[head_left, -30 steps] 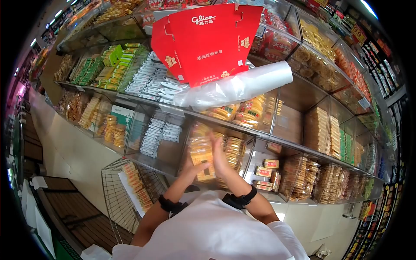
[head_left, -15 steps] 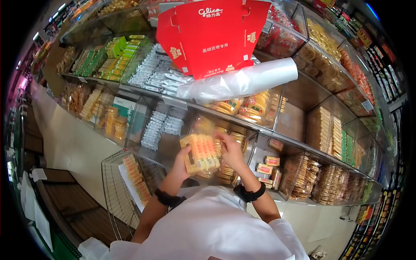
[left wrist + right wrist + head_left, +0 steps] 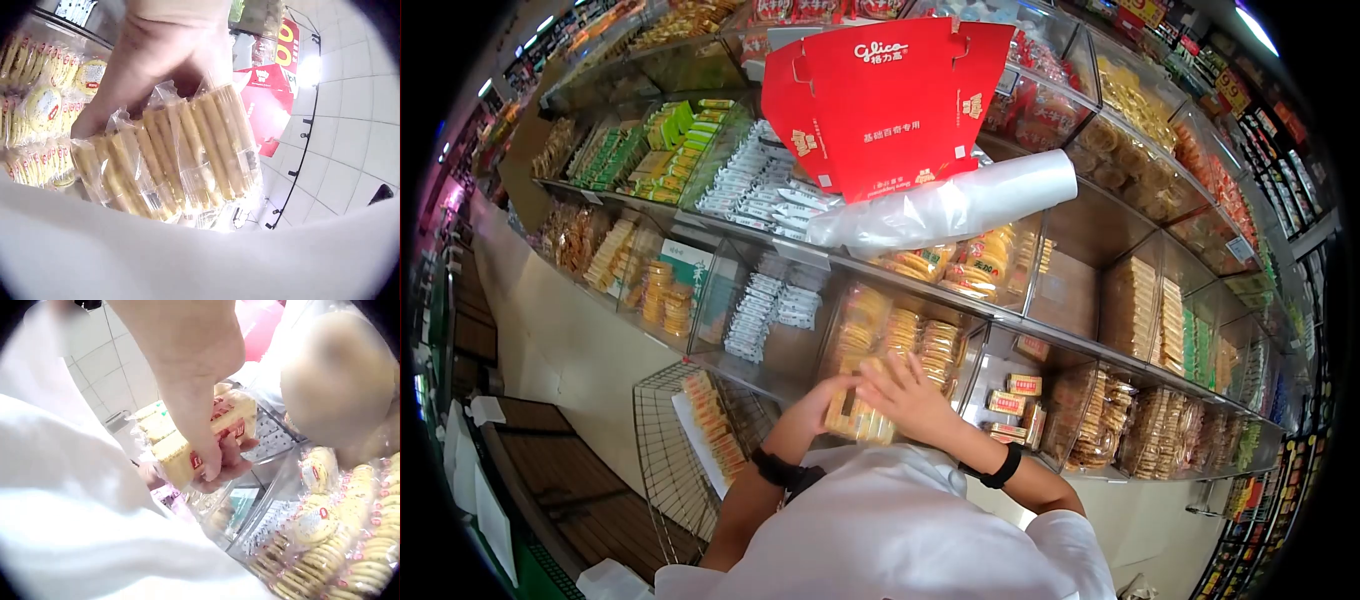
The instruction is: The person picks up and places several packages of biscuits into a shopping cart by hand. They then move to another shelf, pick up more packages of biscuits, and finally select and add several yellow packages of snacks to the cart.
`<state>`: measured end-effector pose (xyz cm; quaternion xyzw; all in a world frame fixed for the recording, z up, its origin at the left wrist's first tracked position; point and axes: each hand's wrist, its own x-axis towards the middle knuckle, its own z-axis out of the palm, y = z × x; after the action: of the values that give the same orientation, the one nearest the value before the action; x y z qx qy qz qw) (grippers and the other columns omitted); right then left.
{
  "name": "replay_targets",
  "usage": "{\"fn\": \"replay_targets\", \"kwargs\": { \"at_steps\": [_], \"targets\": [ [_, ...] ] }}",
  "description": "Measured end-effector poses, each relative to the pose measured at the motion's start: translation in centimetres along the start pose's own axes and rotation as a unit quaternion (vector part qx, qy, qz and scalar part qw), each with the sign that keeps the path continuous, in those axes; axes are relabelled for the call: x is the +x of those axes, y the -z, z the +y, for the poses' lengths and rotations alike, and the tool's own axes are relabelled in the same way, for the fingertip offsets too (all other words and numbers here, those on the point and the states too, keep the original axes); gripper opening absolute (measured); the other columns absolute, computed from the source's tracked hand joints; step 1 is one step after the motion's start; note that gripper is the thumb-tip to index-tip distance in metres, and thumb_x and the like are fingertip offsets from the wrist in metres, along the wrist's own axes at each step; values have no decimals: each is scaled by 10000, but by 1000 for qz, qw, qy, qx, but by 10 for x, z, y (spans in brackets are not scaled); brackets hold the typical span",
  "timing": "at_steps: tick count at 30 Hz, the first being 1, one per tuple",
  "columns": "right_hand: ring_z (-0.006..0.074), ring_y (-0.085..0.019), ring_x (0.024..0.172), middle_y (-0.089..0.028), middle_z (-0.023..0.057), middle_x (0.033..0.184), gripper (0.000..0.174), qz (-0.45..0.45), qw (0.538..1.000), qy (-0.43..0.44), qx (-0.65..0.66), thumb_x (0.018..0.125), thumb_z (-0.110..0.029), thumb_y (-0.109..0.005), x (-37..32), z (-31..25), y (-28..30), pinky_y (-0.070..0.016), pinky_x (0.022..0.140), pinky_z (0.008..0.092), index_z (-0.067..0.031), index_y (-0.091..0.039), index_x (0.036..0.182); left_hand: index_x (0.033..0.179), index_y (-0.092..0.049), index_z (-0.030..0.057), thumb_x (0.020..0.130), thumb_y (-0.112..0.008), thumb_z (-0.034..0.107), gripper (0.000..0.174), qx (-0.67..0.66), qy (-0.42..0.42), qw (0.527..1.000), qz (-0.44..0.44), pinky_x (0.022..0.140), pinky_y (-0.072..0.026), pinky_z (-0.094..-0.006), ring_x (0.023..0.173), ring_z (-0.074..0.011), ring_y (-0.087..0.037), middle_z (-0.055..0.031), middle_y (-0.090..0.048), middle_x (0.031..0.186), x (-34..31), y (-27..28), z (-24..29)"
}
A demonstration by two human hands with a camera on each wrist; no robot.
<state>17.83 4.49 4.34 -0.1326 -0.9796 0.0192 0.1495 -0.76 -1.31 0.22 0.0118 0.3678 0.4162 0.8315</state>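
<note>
"Biscuit packs [image 3: 862, 424] came nearer the white shirt [image 3: 890, 525]?"
"Yes, left hand [image 3: 808, 405] clamped on them; right hand [image 3: 912, 403] across, fingers apart. Right wrist view shows red print [image 3: 234, 430], left wrist view doesn't."

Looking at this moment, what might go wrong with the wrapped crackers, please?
The bunched crackers may slip apart, since they look like separate packs, and fall among the round biscuits. The left hand might also squeeze too hard and break some, as only thin, clear wrapping shows.
</note>
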Motion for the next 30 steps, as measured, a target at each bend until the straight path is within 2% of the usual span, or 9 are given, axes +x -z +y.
{"fn": "replay_targets", "kwargs": {
  "at_steps": [1, 3, 7, 16, 18, 21, 24, 27, 30],
  "targets": [
    [380, -308, 1186, -302, 88, 1342, 490, -10, 1000, 22, -10, 707, -134, -521, -2, -2, -2, -269, 954, 534, -150, -436, 1189, 1073, -489, 37, 816, -474, 223, 317, 1, 10, 1000, -11, 714, -514, -357, 842, -216, -603, -116, -589, 960, 3, 6, -3],
    [365, -308, 1190, -301, 91, 1341, 495, -15, 999, 31, 4, 704, -135, -523, -3, -4, -1, -266, 960, 530, -146, -435, 1190, 1054, -493, 38, 819, -471, 221, 299, -4, 20, 999, -25, 676, -523, -331, 801, -200, -611, -104, -593, 935, 3, 6, -5],
    [318, -276, 1230, -303, 95, 1326, 580, -45, 998, 30, 44, 697, -148, -536, -1, -7, 2, -222, 983, 525, -149, -371, 1253, 1047, -495, 41, 823, -470, 225, 292, -27, 27, 999, -16, 699, -516, -345, 819, -204, -607, -103, -591, 937, 4, 12, -10],
    [306, -272, 1240, -347, 99, 1285, 545, -29, 998, 41, 35, 699, -150, -529, 0, -12, -17, -226, 965, 542, -133, -384, 1225, 1071, -496, 101, 827, -488, 265, 294, -42, 11, 999, 29, 738, -498, -368, 858, -204, -590, -77, -584, 966, -2, 27, -24],
    [308, -274, 1239, -356, 101, 1279, 537, -36, 997, 51, 34, 696, -149, -530, 3, -13, -17, -222, 972, 533, -123, -391, 1215, 1082, -492, 113, 826, -498, 291, 312, -60, 9, 998, 22, 741, -497, -369, 873, -201, -586, -71, -582, 973, 1, 42, -31],
    [308, -277, 1239, -369, 112, 1266, 534, -36, 997, 62, 38, 691, -148, -534, 7, -13, -11, -210, 986, 516, -103, -397, 1206, 1105, -484, 118, 854, -453, 349, 343, -1, -43, 998, 35, 773, -482, -364, 914, -196, -569, -68, -564, 1016, 21, 95, -52],
    [306, -278, 1238, -380, 134, 1244, 550, -27, 996, 64, 47, 676, -160, -551, 8, -14, -11, -195, 1000, 501, -79, -400, 1199, 1137, -466, 128, 872, -397, 441, 416, -70, -10, 997, -16, 827, -452, -367, 976, -198, -538, -69, -541, 1065, 0, 55, -37],
    [307, -287, 1231, -387, 154, 1223, 580, -32, 996, 58, 54, 653, -179, -574, 8, -13, -10, -187, 1006, 500, -49, -400, 1191, 1162, -446, 146, 846, -342, 537, 514, -130, -44, 987, -86, 863, -418, -392, 1026, -203, -504, -68, -519, 1107, -6, 42, -36],
    [313, -307, 1212, -395, 171, 1200, 590, -30, 994, 35, 97, 643, -203, -590, 9, -12, -15, -195, 1000, 502, -18, -400, 1171, 1195, -422, 156, 798, -330, 604, 606, -158, -9, 985, -72, 873, -403, -412, 1039, -205, -498, -58, -522, 1105, -21, 15, -27]
  ]
}}
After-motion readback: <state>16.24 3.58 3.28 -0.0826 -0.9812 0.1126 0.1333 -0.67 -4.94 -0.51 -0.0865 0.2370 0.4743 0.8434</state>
